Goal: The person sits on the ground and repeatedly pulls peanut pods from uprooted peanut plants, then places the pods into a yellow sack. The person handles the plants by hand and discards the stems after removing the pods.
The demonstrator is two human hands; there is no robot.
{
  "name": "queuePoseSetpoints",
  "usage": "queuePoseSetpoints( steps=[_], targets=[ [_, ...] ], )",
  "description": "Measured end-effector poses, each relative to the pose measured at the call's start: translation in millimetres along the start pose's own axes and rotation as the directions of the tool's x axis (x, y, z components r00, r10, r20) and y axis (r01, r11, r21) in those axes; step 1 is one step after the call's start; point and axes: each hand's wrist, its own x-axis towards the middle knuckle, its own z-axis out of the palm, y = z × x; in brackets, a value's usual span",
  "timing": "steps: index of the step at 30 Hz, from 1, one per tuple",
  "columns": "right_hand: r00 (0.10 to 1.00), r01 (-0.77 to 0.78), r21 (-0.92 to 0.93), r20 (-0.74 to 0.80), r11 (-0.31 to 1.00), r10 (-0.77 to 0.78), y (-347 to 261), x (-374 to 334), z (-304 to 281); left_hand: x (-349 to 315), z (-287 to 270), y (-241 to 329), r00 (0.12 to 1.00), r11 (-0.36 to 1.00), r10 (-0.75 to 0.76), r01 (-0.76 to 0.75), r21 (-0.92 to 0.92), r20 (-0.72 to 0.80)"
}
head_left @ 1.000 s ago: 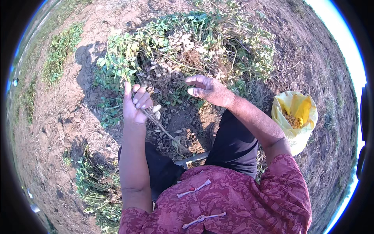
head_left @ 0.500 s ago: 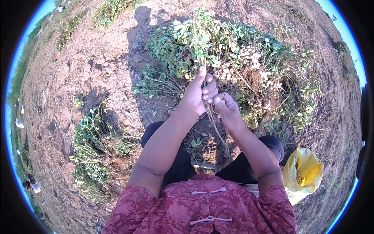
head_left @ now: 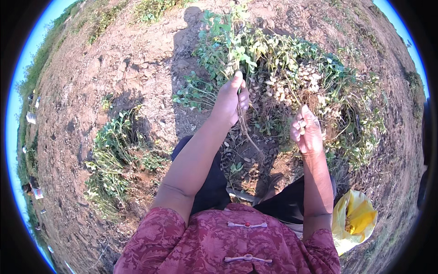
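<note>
My left hand (head_left: 232,100) is closed around the stems of a peanut plant (head_left: 237,55). Leaves stand above the fist, and thin bare roots trail below it toward my knees. To the right, apart from that plant, my right hand (head_left: 306,130) is closed with the palm side partly up; pale peanuts seem to show between its fingers. Just beyond it lies a heap of pulled peanut plants (head_left: 315,59), with a cluster of pale pods (head_left: 285,89) among the roots and leaves.
A yellow plastic bag (head_left: 358,217), its mouth open, stands by my right side with some peanuts inside. Another pile of peanut plants (head_left: 112,160) lies on the soil to my left. My dark-trousered knees (head_left: 207,182) flank the ground before me.
My right hand has left the plant's roots and moved right, toward the pod heap. My left hand keeps its grip on the stems. The view has shifted slightly.
</note>
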Motion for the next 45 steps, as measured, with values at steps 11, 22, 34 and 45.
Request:
queuePoseSetpoints(
  steps=[11, 22, 34, 45],
  targets=[
    [0.975, 0.184, 0.155, -0.154, 0.971, -0.16, -21, 8, -51, -57, -327, 70, 0.181, 0.519, 0.785, 0.33, 0.789, -0.592],
    [0.956, 0.134, 0.156, -0.279, 0.979, -0.086, -18, 13, -8, -77, -404, 1, 0.505, 0.533, 0.397, 0.553, 0.64, -0.767],
    [0.936, -0.056, -0.048, -0.349, 0.997, 0.036, -20, 6, -20, 131, -220, -93, 0.964, -0.35, -0.26, -0.048, 0.936, -0.048],
    [0.952, -0.139, -0.017, -0.276, 0.99, 0.129, -26, 3, -26, 133, -212, -97, 0.94, -0.462, -0.339, -0.138, 0.876, -0.03]
  ],
)
